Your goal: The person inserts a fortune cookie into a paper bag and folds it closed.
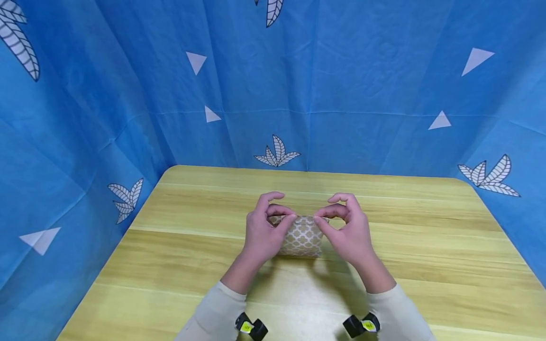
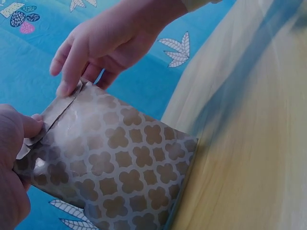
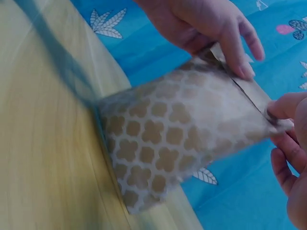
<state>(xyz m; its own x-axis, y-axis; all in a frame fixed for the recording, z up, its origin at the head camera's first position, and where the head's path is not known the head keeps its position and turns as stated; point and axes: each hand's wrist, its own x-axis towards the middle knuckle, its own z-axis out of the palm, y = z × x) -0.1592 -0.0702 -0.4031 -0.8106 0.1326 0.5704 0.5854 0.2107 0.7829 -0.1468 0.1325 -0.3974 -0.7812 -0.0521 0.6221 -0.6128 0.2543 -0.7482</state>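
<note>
A tan paper bag (image 1: 300, 237) with a white quatrefoil pattern stands on the table, its lower edge touching the wood. My left hand (image 1: 265, 230) pinches the bag's top edge near its left corner between thumb and index finger. On the opposite corner, my right hand (image 1: 350, 230) grips the same edge in a similar pinch. The left wrist view shows the bag's broad patterned face (image 2: 124, 167) and a plain tan strip along the top, with a dark line beneath it. Whether the bag holds anything is hidden.
A light wood-grain table (image 1: 170, 265) with rounded far corners lies under the hands. Blue curtain fabric (image 1: 362, 94) with white leaves and triangles hangs behind it and at both sides. Small black devices (image 1: 251, 327) are strapped to both wrists over pale sleeves.
</note>
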